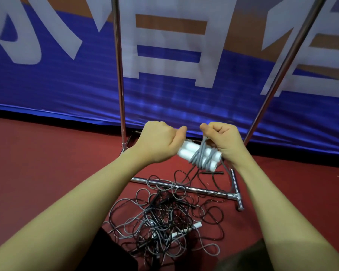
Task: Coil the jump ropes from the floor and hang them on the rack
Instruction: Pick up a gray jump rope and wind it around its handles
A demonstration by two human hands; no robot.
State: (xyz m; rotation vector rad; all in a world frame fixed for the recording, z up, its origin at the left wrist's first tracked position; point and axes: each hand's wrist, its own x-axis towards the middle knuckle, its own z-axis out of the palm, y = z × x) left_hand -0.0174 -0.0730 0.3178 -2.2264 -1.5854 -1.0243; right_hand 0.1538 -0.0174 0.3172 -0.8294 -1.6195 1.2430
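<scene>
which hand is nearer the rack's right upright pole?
Right. The right hand sits just left of the right upright pole, pinching the grey cord wrapped around the white handles. The left hand holds the handles' other end, farther left.

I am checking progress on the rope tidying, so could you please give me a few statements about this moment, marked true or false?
1. Both hands hold one bundle of white handles wound with grey cord. True.
2. The rope pile on the floor is gone. False: a tangle of grey and black ropes lies there.
3. The left hand hangs open. False: it grips the handles.
4. The right hand pinches grey cord. True.
5. The rack has a coil hanging on it. False: none shows.
</scene>
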